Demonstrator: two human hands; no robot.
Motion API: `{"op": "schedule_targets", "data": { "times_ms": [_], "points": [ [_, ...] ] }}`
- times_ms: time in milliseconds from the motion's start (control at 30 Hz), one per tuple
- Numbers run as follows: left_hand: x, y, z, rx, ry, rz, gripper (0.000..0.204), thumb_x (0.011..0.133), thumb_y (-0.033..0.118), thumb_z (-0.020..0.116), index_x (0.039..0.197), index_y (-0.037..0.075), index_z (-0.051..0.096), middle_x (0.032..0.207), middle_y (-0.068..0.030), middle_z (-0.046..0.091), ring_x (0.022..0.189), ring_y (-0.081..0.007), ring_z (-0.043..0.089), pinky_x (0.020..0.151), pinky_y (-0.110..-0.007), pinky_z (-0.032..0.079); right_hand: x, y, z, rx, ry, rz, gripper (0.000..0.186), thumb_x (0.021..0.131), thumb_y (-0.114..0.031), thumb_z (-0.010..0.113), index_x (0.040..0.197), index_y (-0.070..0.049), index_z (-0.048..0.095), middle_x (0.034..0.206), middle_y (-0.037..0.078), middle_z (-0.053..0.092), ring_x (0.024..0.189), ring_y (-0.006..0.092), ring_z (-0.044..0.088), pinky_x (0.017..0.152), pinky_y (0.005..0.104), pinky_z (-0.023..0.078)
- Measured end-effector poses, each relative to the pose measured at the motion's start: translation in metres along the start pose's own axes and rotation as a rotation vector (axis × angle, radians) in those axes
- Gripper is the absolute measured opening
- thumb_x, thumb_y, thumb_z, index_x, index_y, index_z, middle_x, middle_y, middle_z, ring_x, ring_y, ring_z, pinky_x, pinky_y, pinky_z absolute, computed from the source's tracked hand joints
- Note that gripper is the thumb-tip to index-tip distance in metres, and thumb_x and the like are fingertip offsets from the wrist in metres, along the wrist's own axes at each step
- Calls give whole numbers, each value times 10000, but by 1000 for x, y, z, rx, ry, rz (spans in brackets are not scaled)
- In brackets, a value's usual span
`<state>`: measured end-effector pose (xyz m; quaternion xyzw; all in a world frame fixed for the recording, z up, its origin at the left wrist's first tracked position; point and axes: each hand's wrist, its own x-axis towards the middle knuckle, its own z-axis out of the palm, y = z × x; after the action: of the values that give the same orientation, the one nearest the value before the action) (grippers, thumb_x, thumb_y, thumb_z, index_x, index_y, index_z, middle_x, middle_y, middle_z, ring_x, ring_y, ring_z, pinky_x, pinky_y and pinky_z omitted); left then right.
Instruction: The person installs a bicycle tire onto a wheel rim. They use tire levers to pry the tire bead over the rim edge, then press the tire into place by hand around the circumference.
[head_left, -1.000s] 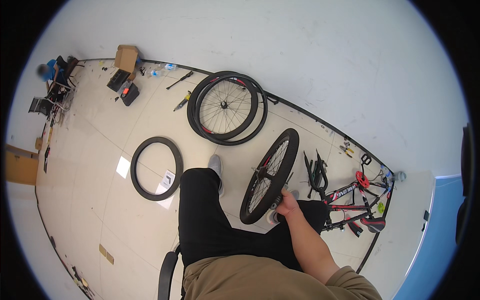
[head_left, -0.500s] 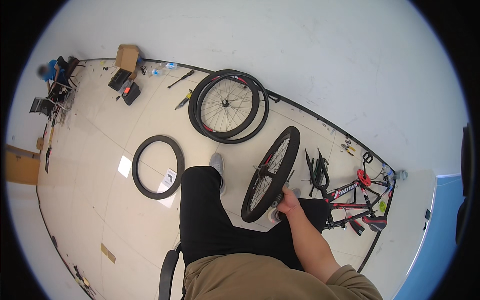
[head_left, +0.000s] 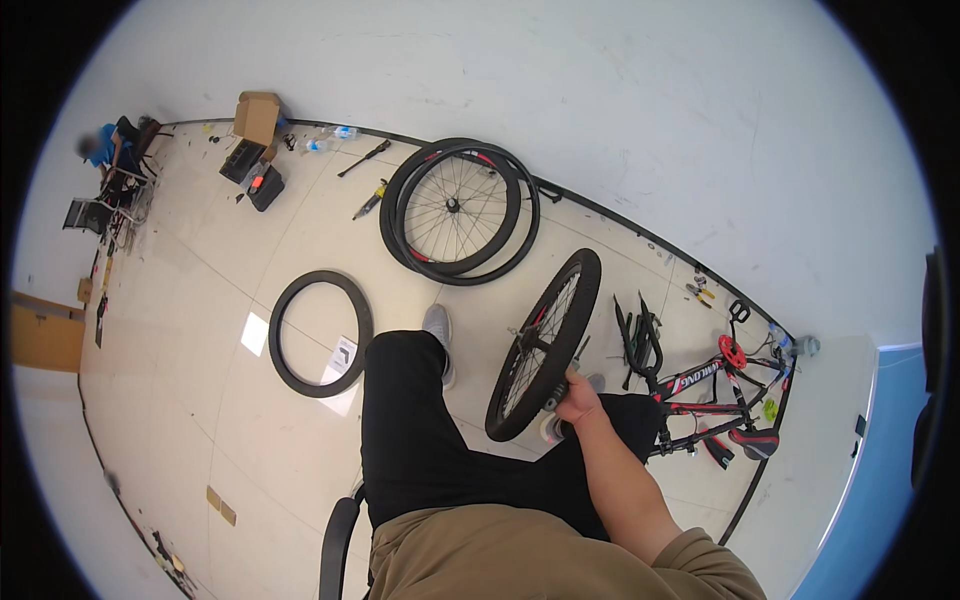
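Observation:
A bicycle wheel [head_left: 575,320] with a black knobbly tyre stands tilted between my knees, its spokes and hub facing left. My right hand [head_left: 578,400] is closed at the lower right edge of its tyre. A small grey part [head_left: 556,396] shows beside those fingers; what it is I cannot make out. Part of the grip is hidden behind the tyre. My left hand is out of view. On the floor left of my leg lies a loose black tyre [head_left: 283,350], with a white printed sheet [head_left: 342,357] inside its ring.
Another spoked wheel with a loose tyre [head_left: 527,235] lies ahead by the wall. To the right is a black and red bicycle frame [head_left: 690,380], with black parts [head_left: 640,335] near it. Far left are an open cardboard box [head_left: 257,115], a black case [head_left: 264,188] and a seated person [head_left: 104,150].
The view has shifted very slightly. My right hand and the wheel keep nearly the same pose, and the things on the floor have not moved.

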<state>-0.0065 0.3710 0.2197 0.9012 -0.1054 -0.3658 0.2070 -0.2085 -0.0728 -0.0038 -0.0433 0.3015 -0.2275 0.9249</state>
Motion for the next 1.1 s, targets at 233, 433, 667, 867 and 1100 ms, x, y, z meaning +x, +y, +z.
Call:
{"op": "schedule_targets", "data": {
  "times_ms": [233,433,667,867,1100],
  "points": [
    [-1,-6,-12,41,-41,35,285,956,210,609,1167,68,737,1027,-109,760,939,-193,707,920,-353,521,-1,2,6,-21,59,-45,503,1011,-406,605,1360,-44,583,1266,103,685,1145,275,659,1035,451,513],
    [27,-35,-61,307,-422,73,291,955,207,609,1174,70,743,1038,-108,766,950,-191,716,931,-350,523,8,11,18,-33,81,-76,451,1035,-408,576,1300,-45,612,1196,90,702,1068,234,691,955,423,560],
    [97,165,-102,890,-810,332,227,932,186,617,1008,50,783,1051,-148,762,975,-227,728,890,-354,548,-1,27,37,-42,43,-88,377,1031,-378,607,1195,-43,659,1071,76,733,931,218,726,832,397,604],
    [162,254,83,-75,-415,770,671,941,159,735,1508,-19,421,1386,-233,567,1237,-274,584,1025,-368,500,-11,57,42,-131,141,-197,161,1027,-251,626,1073,-102,667,996,30,699,901,166,673,811,356,561],
    [178,209,211,-263,-418,736,561,895,249,810,1313,-40,572,1090,-105,690,909,-162,659,786,-308,540,-32,90,58,-211,380,-177,168,992,-252,677,1065,-101,679,1007,23,674,907,169,642,838,373,532]
  ]
}}
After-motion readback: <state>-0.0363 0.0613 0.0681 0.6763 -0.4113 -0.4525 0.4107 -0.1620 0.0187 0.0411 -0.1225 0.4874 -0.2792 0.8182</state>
